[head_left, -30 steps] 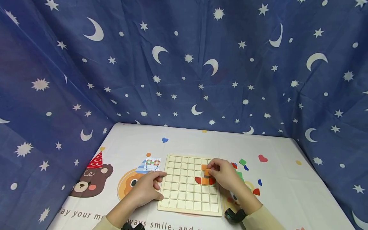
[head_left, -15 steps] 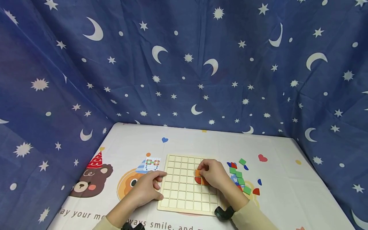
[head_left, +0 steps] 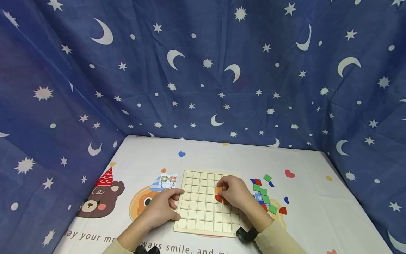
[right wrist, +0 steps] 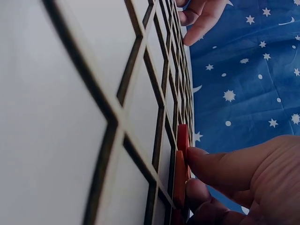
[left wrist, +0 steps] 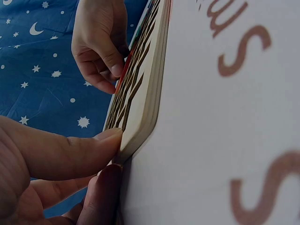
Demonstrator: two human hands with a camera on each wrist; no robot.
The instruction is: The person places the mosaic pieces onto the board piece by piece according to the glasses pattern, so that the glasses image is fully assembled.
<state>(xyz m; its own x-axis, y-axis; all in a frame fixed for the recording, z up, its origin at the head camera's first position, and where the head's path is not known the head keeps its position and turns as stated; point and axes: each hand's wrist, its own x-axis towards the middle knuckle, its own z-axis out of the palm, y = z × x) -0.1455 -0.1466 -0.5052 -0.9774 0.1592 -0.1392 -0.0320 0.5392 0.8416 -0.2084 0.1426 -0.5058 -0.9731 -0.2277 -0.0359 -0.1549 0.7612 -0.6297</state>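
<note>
A pale wooden grid board (head_left: 200, 205) lies on the table between both hands. The left hand (head_left: 162, 208) grips its left edge; in the left wrist view the thumb (left wrist: 77, 154) is on the rim and a finger is against the side below. Over the right part of the board, the right hand (head_left: 236, 191) holds an orange square tile (head_left: 217, 190) at its fingertips. Just below that tile sits a red rounded piece (head_left: 218, 198) in a cell. The right wrist view has an orange piece (right wrist: 179, 180) and a red piece (right wrist: 182, 136) by the thumb. The hand covers the neighbouring cells.
Right of the board lie several loose pieces, among them a green square tile (head_left: 267, 178), a red piece (head_left: 283, 211) and a blue piece (head_left: 286, 200). A small pattern card (head_left: 167, 181) lies beyond the left hand. A starry blue curtain (head_left: 196, 81) stands behind the table.
The right hand has moved left across the board with the orange tile, to above the red piece, and then nearly stopped. The left hand stays at the board's edge.
</note>
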